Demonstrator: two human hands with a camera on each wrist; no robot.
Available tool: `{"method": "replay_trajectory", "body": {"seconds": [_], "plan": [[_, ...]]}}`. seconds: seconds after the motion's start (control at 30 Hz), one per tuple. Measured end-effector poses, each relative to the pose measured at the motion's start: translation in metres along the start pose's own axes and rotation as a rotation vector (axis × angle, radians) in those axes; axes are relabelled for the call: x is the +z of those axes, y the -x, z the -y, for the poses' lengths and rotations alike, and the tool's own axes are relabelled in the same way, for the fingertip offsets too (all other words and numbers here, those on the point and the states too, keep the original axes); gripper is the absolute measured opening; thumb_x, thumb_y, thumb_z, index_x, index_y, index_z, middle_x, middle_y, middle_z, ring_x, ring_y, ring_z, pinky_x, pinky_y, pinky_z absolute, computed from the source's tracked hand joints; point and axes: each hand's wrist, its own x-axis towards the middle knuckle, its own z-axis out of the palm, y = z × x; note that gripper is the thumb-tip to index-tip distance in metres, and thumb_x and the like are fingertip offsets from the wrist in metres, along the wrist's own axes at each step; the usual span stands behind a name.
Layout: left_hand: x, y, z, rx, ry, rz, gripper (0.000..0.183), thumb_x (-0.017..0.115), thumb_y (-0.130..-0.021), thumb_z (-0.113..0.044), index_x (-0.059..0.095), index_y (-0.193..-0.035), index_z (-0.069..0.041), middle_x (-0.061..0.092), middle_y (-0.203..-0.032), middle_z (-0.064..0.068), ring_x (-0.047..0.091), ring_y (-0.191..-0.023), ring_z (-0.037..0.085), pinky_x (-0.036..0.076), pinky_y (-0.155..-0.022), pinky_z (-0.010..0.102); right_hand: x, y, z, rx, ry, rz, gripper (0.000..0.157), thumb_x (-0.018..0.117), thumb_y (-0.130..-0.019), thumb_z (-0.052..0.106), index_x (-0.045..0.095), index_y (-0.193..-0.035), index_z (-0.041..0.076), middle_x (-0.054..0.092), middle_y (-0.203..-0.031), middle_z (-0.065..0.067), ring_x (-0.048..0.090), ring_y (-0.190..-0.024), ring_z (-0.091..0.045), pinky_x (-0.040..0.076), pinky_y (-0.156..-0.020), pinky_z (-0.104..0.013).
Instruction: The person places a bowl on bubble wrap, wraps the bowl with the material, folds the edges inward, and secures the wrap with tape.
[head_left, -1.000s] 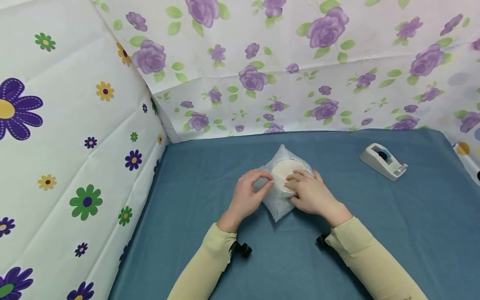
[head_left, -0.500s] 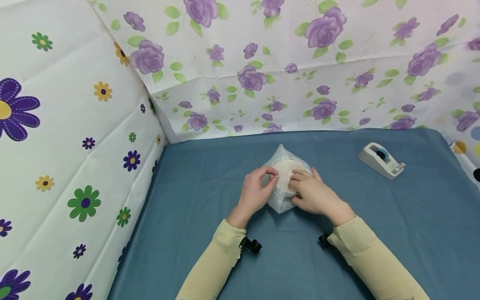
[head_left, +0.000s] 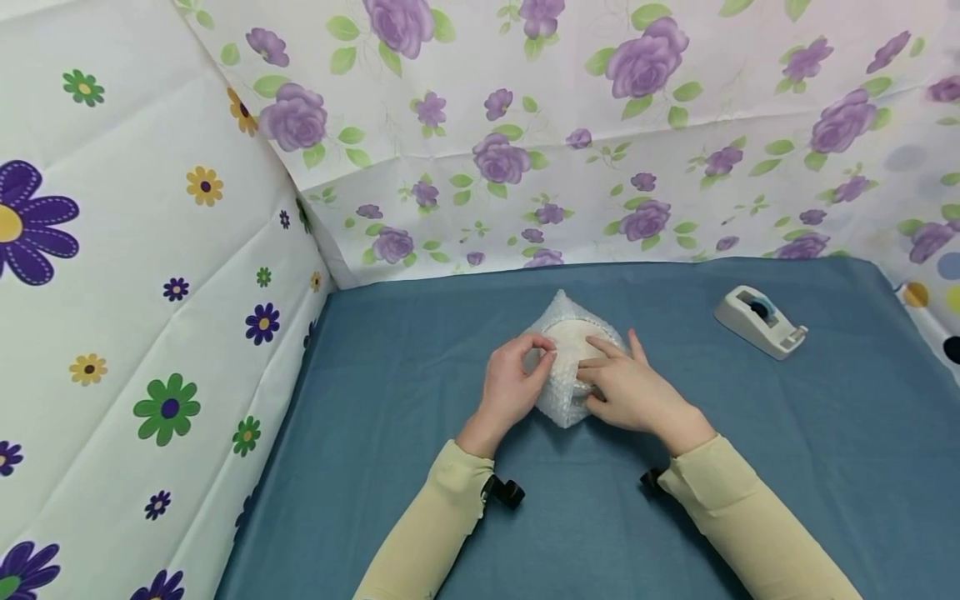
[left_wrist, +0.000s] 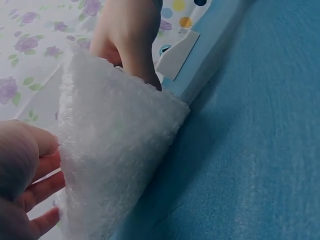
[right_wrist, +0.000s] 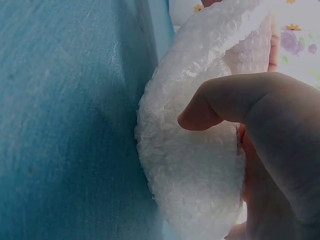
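Bubble wrap (head_left: 561, 406) lies around a round, flat-topped, off-white thing (head_left: 572, 337) near the middle of the table. My left hand (head_left: 510, 382) pinches a flap of the wrap at its left side, between thumb and fingertips. In the left wrist view that raised wrap (left_wrist: 110, 145) hides most of the round thing. My right hand (head_left: 636, 387) rests on top with its fingers spread, pressing the round thing and wrap. In the right wrist view its thumb (right_wrist: 210, 102) lies against the side of the bubble wrap (right_wrist: 185, 170).
A white tape dispenser (head_left: 761, 323) with a roll in it stands at the back right of the blue tablecloth (head_left: 585, 533). Flower-printed cloth (head_left: 450, 150) hangs along the back and left sides.
My left hand has moved right, drawing the pinched wrap flap inward over the round thing. My right hand has stayed about in place, its fingers now more spread.
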Motion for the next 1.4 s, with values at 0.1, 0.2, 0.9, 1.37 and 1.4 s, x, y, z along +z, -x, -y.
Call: {"method": "replay_trajectory", "body": {"seconds": [0.1, 0.2, 0.9, 1.37, 1.4], "plan": [[0.001, 0.000, 0.001, 0.022, -0.044, -0.008, 0.009, 0.071, -0.105, -0.016, 0.079, -0.108, -0.013, 0.078, -0.110, 0.002, 0.036, -0.048, 0.008, 0.044, -0.059, 0.030, -0.001, 0.001, 0.000, -0.001, 0.002, -0.001, 0.011, 0.078, -0.091, 0.016, 0.075, -0.096, 0.025, 0.077, -0.122, 0.001, 0.036, -0.156, -0.038, 0.010, -0.115, -0.086], [0.002, 0.000, 0.001, 0.059, -0.100, -0.013, 0.007, 0.073, -0.104, -0.015, 0.079, -0.107, -0.014, 0.078, -0.109, 0.002, 0.038, -0.050, 0.008, 0.049, -0.063, 0.032, -0.001, 0.001, 0.000, -0.004, 0.007, -0.003, 0.013, 0.079, -0.091, 0.015, 0.077, -0.100, 0.024, 0.076, -0.127, 0.001, 0.036, -0.156, -0.038, 0.011, -0.115, -0.086], [0.013, -0.004, -0.002, 0.099, -0.335, -0.020, 0.006, 0.074, -0.103, -0.015, 0.078, -0.100, -0.018, 0.079, -0.105, -0.002, 0.069, -0.109, 0.020, 0.052, -0.103, 0.048, -0.004, 0.002, -0.002, -0.037, -0.027, 0.019, 0.024, 0.075, -0.095, 0.014, 0.066, -0.080, 0.030, 0.077, -0.125, -0.002, 0.037, -0.155, -0.040, 0.019, -0.117, -0.081], [0.015, -0.005, -0.003, 0.145, -0.335, -0.028, 0.007, 0.073, -0.105, -0.018, 0.079, -0.103, -0.017, 0.079, -0.095, -0.003, 0.068, -0.114, 0.019, 0.053, -0.099, 0.045, -0.004, 0.004, -0.004, -0.047, -0.039, -0.007, 0.013, 0.075, -0.093, 0.012, 0.075, -0.087, 0.023, 0.078, -0.117, -0.002, 0.038, -0.154, -0.040, 0.020, -0.119, -0.079], [0.015, -0.005, -0.003, 0.147, -0.337, -0.025, 0.008, 0.072, -0.105, -0.018, 0.079, -0.103, -0.018, 0.079, -0.093, -0.003, 0.068, -0.115, 0.019, 0.053, -0.099, 0.045, -0.004, 0.003, -0.005, -0.049, -0.041, -0.009, 0.016, 0.075, -0.093, 0.011, 0.073, -0.084, 0.025, 0.078, -0.115, -0.001, 0.039, -0.154, -0.041, 0.020, -0.118, -0.079]]}}
